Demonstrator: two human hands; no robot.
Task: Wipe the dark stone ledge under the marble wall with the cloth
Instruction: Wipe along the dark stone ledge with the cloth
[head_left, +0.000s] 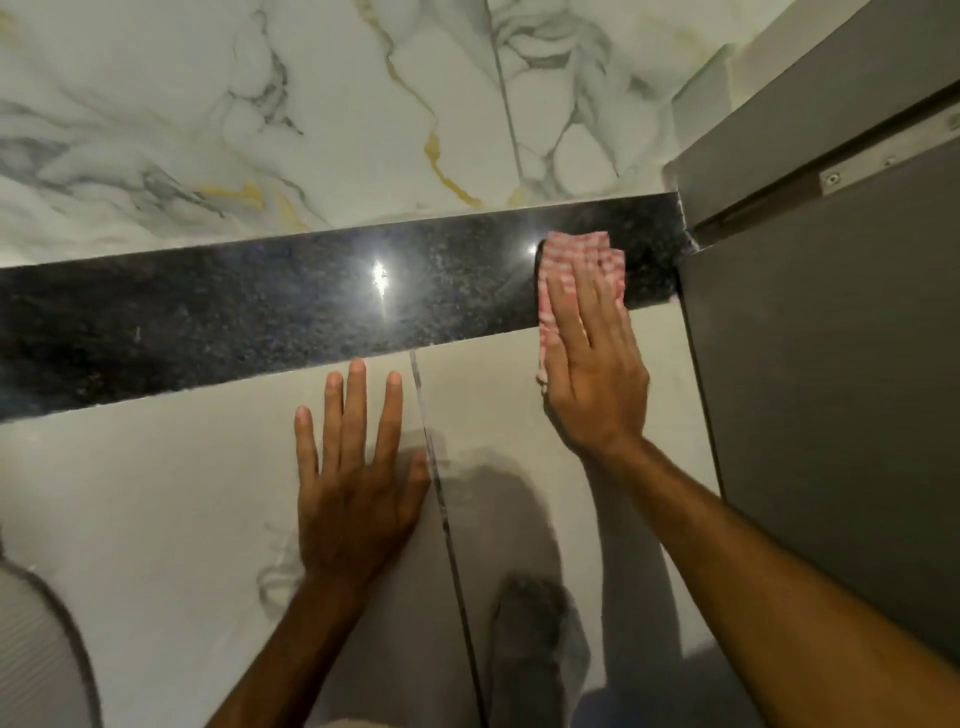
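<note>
A dark speckled stone ledge (260, 312) runs across the view under the white marble wall (311, 104). My right hand (597, 364) lies flat on a pink-and-white checked cloth (582, 254), pressing it onto the ledge near its right end. The cloth's far edge sticks out past my fingertips and its near end hangs over the ledge's front edge. My left hand (358, 467) is spread flat, fingers apart, on the pale tiled face below the ledge, holding nothing.
A grey partition panel (831, 415) with a metal bracket (883, 156) stands right against the ledge's right end. A vertical tile joint (441, 493) runs down between my hands. A white ribbed object (31, 649) sits at the lower left. Lamp reflections glare on the ledge.
</note>
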